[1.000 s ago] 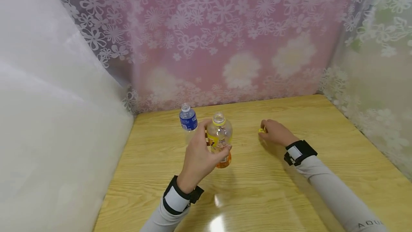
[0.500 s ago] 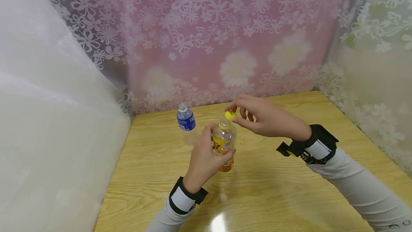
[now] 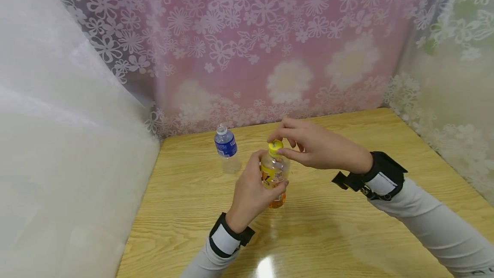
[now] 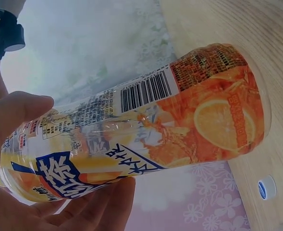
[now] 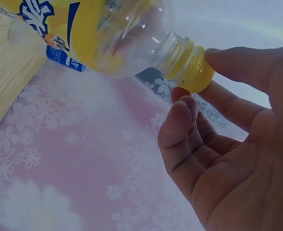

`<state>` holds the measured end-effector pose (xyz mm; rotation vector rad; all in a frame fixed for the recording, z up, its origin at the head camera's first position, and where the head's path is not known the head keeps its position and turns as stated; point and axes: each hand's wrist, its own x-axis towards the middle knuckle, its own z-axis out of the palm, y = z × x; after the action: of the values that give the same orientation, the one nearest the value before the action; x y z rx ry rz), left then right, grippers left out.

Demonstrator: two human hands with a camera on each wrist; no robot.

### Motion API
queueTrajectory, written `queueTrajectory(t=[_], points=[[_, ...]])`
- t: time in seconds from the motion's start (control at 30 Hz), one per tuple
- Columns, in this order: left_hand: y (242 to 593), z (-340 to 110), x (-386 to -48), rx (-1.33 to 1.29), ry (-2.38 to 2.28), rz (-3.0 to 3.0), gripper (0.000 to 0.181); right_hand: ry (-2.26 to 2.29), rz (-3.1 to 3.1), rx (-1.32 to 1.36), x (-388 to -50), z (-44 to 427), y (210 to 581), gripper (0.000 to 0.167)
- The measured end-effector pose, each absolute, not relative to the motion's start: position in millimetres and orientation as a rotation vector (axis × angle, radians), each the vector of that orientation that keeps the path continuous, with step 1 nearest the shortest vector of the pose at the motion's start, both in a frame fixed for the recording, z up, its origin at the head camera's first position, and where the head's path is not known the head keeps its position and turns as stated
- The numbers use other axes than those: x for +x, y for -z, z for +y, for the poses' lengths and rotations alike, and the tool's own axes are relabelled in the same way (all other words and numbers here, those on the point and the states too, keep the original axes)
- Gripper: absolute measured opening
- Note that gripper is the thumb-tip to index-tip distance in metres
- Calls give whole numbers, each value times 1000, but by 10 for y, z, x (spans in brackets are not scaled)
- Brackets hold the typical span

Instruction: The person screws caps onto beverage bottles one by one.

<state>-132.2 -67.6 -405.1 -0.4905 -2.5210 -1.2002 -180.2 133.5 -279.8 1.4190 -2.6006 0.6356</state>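
My left hand [image 3: 252,188] grips a clear drink bottle [image 3: 269,174] round its upper body. The bottle has a yellow and orange label [image 4: 155,125] with a barcode, and orange liquid shows low in it. Between thumb and fingertips my right hand [image 3: 318,146] pinches a yellow cap [image 5: 200,72] at the mouth of the bottle. In the right wrist view, clear neck shows between the cap and the yellow neck ring [image 5: 180,60]. Whether the bottle's base touches the table cannot be told.
A clear bottle with a blue label [image 3: 225,145] stands uncapped, left of and behind my left hand. A white cap with a blue mark [image 4: 267,187] lies on the wooden table [image 3: 185,209]. Flowered curtains [image 3: 239,55] hang behind the table, and a white sheet hangs at left.
My right hand has lifted the yellow cap from the table at right and brought it left, then down onto the bottle's mouth. My left hand has shifted slightly right with the bottle.
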Motion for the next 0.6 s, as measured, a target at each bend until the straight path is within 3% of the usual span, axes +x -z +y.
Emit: queueTrajectory(t=[0.6], points=[[4053,-773,-1371,-429,1200,-2541,79,-734,-2598,1230,-1842,1158,2913,27]])
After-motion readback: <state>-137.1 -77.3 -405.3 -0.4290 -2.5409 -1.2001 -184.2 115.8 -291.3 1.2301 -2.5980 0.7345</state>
